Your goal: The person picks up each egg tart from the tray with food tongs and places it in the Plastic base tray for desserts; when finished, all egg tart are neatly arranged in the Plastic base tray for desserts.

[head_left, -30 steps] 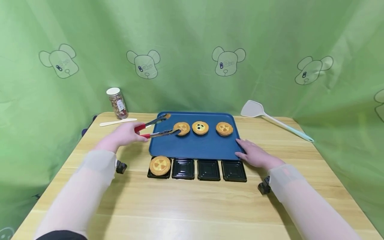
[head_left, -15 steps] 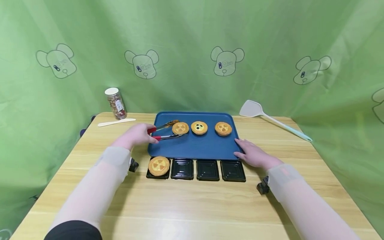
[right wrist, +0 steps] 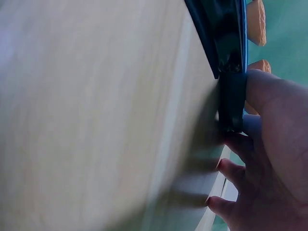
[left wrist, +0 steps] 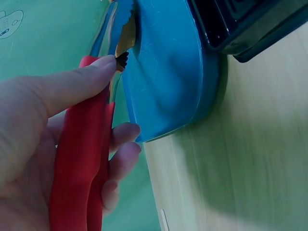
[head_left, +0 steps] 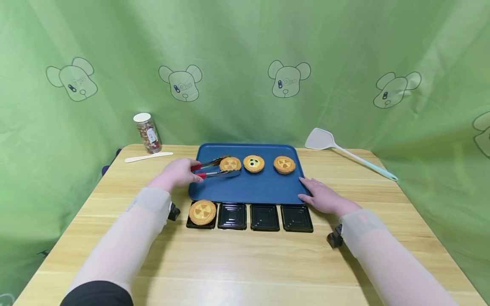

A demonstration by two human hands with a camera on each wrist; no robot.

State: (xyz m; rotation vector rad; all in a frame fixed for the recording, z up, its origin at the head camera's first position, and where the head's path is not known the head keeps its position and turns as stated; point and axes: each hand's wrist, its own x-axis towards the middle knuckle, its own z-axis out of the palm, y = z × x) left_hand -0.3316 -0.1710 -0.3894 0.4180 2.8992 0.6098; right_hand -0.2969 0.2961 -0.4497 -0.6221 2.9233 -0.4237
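My left hand (head_left: 178, 170) grips the red handles of metal tongs (left wrist: 79, 159), with the thumb on one handle and curled fingers round the other. The tongs' spread tips lie on either side of a round yellow-topped tart (head_left: 231, 163), leftmost on the blue tray (head_left: 260, 188). A tart with dark berries (head_left: 254, 163) sits to its right, and another patterned tart (head_left: 284, 165) farther right. At the tray's right front corner rests my right hand (head_left: 323, 197); its thumb touches the tray edge and its fingers are spread, as the right wrist view shows.
Several small black square trays (head_left: 265, 217) line the blue tray's front edge; the leftmost bears a tart (head_left: 202, 212). A jar (head_left: 147, 133) and a pale knife (head_left: 148, 157) lie back left, a spatula (head_left: 352, 154) back right. A green curtain (head_left: 233, 102) hangs behind.
My left hand has moved right over the tray with the tongs, whose tips now flank the leftmost tart on it. The right hand has stayed at the tray's corner.
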